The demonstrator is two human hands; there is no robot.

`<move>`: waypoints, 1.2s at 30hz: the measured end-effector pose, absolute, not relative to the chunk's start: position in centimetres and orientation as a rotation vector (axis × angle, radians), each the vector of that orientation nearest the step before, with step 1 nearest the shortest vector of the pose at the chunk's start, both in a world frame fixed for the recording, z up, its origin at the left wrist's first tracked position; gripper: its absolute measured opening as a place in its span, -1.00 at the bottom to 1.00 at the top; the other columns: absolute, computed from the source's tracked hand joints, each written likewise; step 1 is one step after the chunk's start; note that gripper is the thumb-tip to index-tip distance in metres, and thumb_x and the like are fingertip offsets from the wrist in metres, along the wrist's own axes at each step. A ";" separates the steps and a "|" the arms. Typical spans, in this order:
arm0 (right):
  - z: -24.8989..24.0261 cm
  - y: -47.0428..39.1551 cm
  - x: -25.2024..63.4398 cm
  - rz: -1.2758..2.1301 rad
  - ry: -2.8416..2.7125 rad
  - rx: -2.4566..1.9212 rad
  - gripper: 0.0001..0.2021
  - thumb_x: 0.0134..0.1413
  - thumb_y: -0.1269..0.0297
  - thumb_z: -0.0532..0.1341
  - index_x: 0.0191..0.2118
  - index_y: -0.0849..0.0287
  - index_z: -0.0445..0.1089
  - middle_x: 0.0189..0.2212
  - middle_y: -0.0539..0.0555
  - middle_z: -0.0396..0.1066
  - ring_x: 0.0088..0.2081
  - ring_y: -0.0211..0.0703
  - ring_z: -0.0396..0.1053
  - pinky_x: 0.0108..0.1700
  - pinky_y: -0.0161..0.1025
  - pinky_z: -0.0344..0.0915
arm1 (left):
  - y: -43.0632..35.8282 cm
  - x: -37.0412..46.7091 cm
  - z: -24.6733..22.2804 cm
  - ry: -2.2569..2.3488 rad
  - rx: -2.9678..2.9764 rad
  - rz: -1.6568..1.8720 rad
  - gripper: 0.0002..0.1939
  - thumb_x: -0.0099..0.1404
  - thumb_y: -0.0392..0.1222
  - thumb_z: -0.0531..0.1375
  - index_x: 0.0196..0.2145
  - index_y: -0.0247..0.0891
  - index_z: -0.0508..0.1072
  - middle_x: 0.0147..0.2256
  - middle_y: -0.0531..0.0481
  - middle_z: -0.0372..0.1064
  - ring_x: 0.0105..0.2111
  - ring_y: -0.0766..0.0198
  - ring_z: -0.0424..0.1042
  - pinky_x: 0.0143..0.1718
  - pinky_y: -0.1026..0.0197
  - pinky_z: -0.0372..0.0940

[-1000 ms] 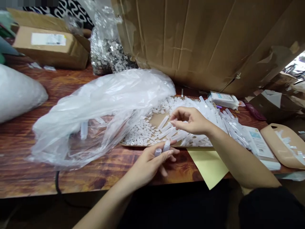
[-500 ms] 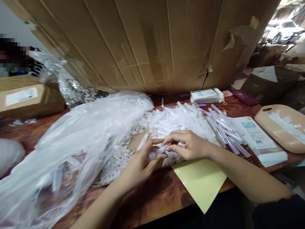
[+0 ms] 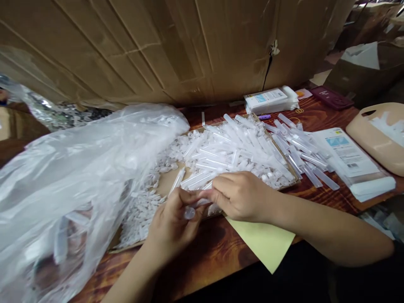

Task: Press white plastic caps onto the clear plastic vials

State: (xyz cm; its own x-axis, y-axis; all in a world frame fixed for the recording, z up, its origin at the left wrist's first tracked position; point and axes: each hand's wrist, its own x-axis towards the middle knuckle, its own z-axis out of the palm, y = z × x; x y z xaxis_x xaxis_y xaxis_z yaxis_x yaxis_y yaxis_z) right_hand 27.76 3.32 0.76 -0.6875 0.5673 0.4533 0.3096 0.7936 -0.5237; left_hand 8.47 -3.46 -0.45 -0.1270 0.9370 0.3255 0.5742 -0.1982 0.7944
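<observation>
My left hand (image 3: 176,219) is closed around a clear plastic tube (image 3: 189,213), whose rounded end shows between thumb and fingers. Fingers of my right hand (image 3: 238,195) pinch at the far end of it, touching the left fingertips; what exactly lies between them is hidden. Both hands are above the near edge of a shallow cardboard tray (image 3: 170,182). Long translucent tubes (image 3: 217,158) are heaped in the tray's right part, and small white plastic pieces (image 3: 139,219) fill its left part. One tube (image 3: 177,181) leans just beyond my left hand.
A clear plastic bag (image 3: 94,147) covers the left side. More tubes (image 3: 303,151) lie right of the tray, beside labelled packets (image 3: 350,155) and a beige container (image 3: 375,134). Yellow paper (image 3: 265,240) overhangs the front edge. A big cardboard sheet (image 3: 176,50) stands behind.
The view has shifted, looking lower and further right. My right fingers have closed in tighter against my left fingertips, hiding more of the held tube.
</observation>
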 end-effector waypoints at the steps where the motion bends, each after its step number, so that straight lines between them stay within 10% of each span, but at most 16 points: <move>1: 0.8 3.2 27.7 0.554 -2.356 -0.629 -0.73 0.41 0.14 0.06 -0.25 0.20 0.35 -0.37 0.12 0.40 -0.35 -0.14 0.32 -0.29 -0.21 0.26 | -3.5 8.6 -0.4 1.695 1.694 1.297 -0.80 0.09 -0.19 0.38 -0.41 -0.12 0.39 -0.44 0.03 0.46 -0.44 0.20 0.46 -0.35 0.21 0.31; 11: 0.8 2.5 27.2 0.588 -2.356 -0.492 -0.86 0.33 0.26 0.11 -0.26 0.19 0.30 -0.35 0.11 0.40 -0.35 -0.16 0.28 -0.30 -0.25 0.22 | -4.5 8.5 0.4 1.725 1.781 1.177 -0.82 0.22 -0.13 0.30 -0.39 -0.08 0.32 -0.35 0.00 0.58 -0.40 0.14 0.52 -0.33 0.17 0.32; 19: 1.4 2.0 26.4 1.697 -1.892 -0.871 -0.63 0.25 -0.02 0.18 -0.45 0.15 0.24 -0.57 -0.11 0.11 -0.49 -0.30 0.10 -0.44 -0.32 0.06 | -4.4 9.0 0.3 1.767 1.989 1.353 -0.87 0.19 -0.25 0.34 -0.42 -0.09 0.45 -0.30 -0.07 0.63 -0.29 0.06 0.57 -0.26 0.15 0.33; 27: 0.3 2.2 26.7 0.932 -2.138 -0.640 -0.74 0.29 0.14 0.08 -0.41 0.13 0.20 -0.48 -0.02 0.21 -0.42 -0.23 0.14 -0.35 -0.27 0.12 | -4.8 7.2 0.9 1.463 1.285 1.247 -0.69 0.27 0.10 0.31 -0.28 -0.20 0.45 -0.50 0.06 0.37 -0.64 0.41 0.10 -0.58 0.30 0.00; 31: 0.9 2.2 26.7 1.403 -2.054 -0.810 -0.66 0.32 0.03 0.08 -0.42 0.13 0.23 -0.58 -0.11 0.10 -0.50 -0.29 0.12 -0.45 -0.34 0.09 | -4.7 7.0 0.4 1.432 1.712 1.353 -0.73 0.33 0.00 0.28 -0.43 -0.20 0.44 -0.50 0.00 0.37 -0.51 0.28 0.30 -0.44 0.23 0.21; 36: 1.3 4.8 27.5 0.495 -2.308 -0.800 -0.68 0.39 0.13 0.05 -0.34 0.19 0.35 -0.42 0.07 0.38 -0.36 -0.18 0.31 -0.29 -0.25 0.18 | -3.7 6.7 0.5 1.520 1.421 1.422 -0.66 0.26 0.00 0.33 -0.08 -0.20 0.44 -0.38 0.02 0.40 -0.50 0.33 0.30 -0.50 0.31 0.18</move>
State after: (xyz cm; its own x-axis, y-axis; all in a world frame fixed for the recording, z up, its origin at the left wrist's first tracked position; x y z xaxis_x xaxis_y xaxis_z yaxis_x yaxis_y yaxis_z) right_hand 27.47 4.83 1.29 -0.6112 0.6542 0.4454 0.4138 0.7439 -0.5248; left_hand 6.75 -3.65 0.46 -0.2368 0.9449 0.2260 0.2880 -0.1539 0.9452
